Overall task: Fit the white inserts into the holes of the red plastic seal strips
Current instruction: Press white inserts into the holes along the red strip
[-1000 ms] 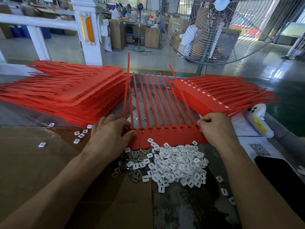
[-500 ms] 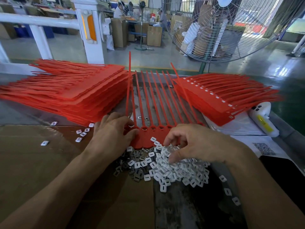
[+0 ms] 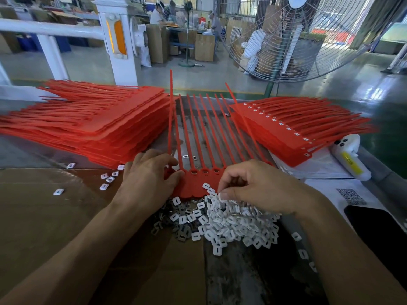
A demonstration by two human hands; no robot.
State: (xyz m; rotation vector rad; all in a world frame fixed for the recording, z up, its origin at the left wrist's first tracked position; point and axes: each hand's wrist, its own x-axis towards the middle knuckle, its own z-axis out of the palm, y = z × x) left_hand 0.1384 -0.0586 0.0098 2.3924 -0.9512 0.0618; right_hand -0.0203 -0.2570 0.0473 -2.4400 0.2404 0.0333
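Observation:
A red sheet of joined seal strips (image 3: 198, 186) lies in front of me, its tails pointing away and its row of holes near my fingers. My left hand (image 3: 147, 179) presses flat on the sheet's left end. A heap of white inserts (image 3: 237, 223) lies just below the sheet. My right hand (image 3: 253, 186) hovers over the heap's top, fingers curled and thumb and forefinger pinched at the inserts; what they hold is hidden. Several grey metal clips (image 3: 174, 225) lie mixed in at the heap's left.
A tall stack of red strip sheets (image 3: 88, 126) lies at the left, another stack with white inserts fitted (image 3: 293, 133) at the right. A white handheld device (image 3: 350, 157), a QR label (image 3: 351, 195) and a dark phone (image 3: 378, 227) are at right. Loose inserts (image 3: 108, 179) dot the cardboard (image 3: 44, 216).
My right hand left the sheet's right end and moved left and down onto the heap of white inserts, where its fingers have curled in. My left hand stayed on the sheet.

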